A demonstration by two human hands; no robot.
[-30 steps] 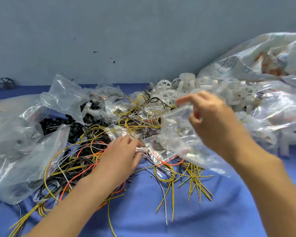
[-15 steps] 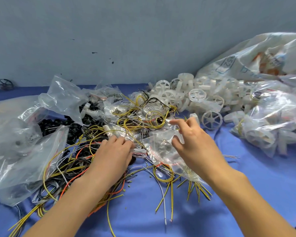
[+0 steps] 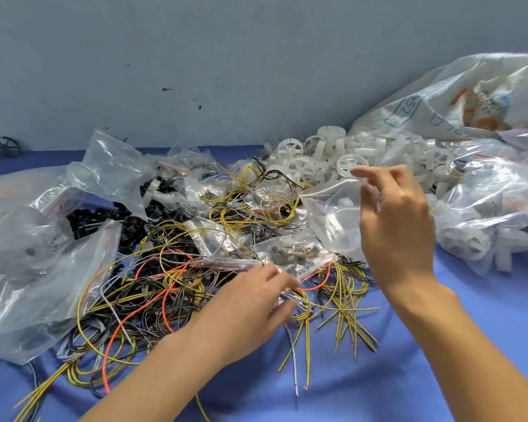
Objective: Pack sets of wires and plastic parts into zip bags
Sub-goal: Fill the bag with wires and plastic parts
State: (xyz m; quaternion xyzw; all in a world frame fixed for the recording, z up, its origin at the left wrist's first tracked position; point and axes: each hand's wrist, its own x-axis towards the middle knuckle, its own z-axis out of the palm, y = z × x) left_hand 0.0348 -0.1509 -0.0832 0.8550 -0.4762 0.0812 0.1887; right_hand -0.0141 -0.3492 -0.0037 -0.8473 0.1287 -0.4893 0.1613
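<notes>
My right hand (image 3: 393, 226) pinches the top edge of a clear zip bag (image 3: 333, 217) and holds it up above the wire pile. My left hand (image 3: 256, 303) lies low over the tangle of yellow, orange, black and grey wires (image 3: 165, 287), its fingertips on loose wire ends beside a small red-striped zip bag of tiny parts (image 3: 290, 254). Whether those fingers hold a wire is hidden. White plastic wheels (image 3: 302, 162) are heaped just behind the held bag.
Large clear bags (image 3: 43, 269) lie at the left, over black plastic parts (image 3: 104, 217). Bigger bags of white parts (image 3: 485, 208) fill the right. A grey wall (image 3: 226, 71) closes the back. Blue cloth (image 3: 378, 376) covers the table.
My right hand has lifted the clear bag up and to the right. My left hand has slid right and nearer, from the pile's middle to the wire ends.
</notes>
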